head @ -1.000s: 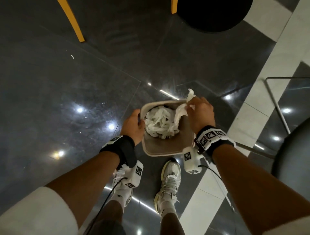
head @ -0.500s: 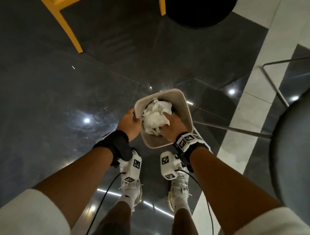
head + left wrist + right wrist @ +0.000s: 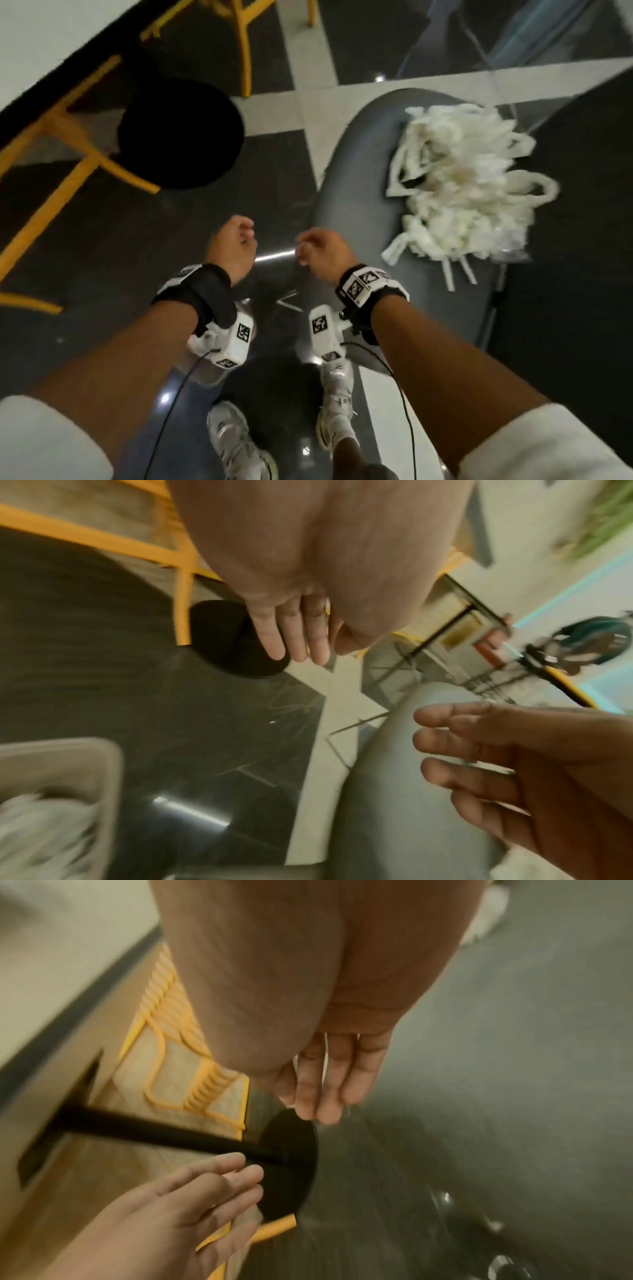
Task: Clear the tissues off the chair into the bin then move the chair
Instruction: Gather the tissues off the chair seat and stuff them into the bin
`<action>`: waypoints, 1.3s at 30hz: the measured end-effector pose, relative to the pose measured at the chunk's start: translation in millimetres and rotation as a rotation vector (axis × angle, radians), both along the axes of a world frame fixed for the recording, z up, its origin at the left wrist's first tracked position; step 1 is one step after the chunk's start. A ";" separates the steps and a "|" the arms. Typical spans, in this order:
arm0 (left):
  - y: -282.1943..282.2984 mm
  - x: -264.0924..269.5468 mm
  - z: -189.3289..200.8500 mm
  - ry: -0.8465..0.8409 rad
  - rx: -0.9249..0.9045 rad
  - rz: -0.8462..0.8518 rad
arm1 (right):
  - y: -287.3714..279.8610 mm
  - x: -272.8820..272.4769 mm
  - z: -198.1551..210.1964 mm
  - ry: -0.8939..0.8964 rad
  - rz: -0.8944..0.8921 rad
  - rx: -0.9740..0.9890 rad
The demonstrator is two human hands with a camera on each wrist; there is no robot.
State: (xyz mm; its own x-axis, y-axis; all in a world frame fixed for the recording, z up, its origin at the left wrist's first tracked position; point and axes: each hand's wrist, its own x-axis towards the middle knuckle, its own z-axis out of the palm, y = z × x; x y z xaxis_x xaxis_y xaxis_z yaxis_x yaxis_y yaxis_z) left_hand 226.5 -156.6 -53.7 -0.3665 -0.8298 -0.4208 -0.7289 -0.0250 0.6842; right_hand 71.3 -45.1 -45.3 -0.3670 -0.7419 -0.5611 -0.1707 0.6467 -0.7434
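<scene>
Hands: our left hand [image 3: 233,245] and right hand [image 3: 323,251] hang empty, fingers loose, free for another grab.
Tissues [image 3: 462,185]: heaped on the chair [image 3: 359,178] seat.
Bin [image 3: 58,785]: partly filled, beside us.

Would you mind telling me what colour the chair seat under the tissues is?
The chair seat is plain grey, and the tissues on it are white; the head view shows this best.

My left hand [image 3: 233,245] and right hand [image 3: 323,251] hang side by side before me, palms down, fingers relaxed and loosely extended, nothing in either grasp; both forearms reach forward, bare below pushed-up sleeves.
</scene>
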 end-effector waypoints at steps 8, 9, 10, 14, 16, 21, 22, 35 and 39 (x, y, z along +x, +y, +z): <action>58.6 -233.2 48.5 0.159 -0.219 -0.515 | 82.7 -191.5 74.6 0.253 -0.276 -0.076; 71.2 -260.2 49.2 0.188 -0.233 -0.569 | 97.4 -212.2 75.3 0.276 -0.311 -0.083; 84.0 -280.8 49.4 0.195 -0.265 -0.612 | 110.8 -226.7 75.4 0.298 -0.343 -0.094; 114.8 -340.4 44.4 -0.028 -0.427 -0.681 | 147.6 -273.3 66.9 0.456 -0.488 -0.092; 113.9 -348.6 38.0 -0.090 -0.403 -0.654 | 154.4 -284.7 61.3 0.552 -0.528 -0.074; 93.6 -325.1 46.5 0.231 -0.134 -0.356 | 143.2 -294.2 56.0 0.743 -0.405 0.027; 88.8 -317.3 51.8 0.251 -0.119 -0.292 | 137.4 -295.1 56.4 0.770 -0.332 0.071; 65.6 -228.3 39.7 0.412 0.091 0.000 | 90.0 -238.9 56.8 0.761 0.353 0.037; 67.3 -205.9 32.5 0.266 0.141 -0.095 | 85.9 -222.1 61.1 0.765 0.413 -0.025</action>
State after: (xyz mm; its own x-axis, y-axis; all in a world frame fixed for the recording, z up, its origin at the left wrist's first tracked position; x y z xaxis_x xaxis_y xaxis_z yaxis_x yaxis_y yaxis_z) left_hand 20.6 -89.3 -21.2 -0.5519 -0.7273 -0.4080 -0.5285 -0.0734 0.8458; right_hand -150.8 40.8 15.8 -0.3357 -0.9077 -0.2518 -0.8466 0.4080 -0.3418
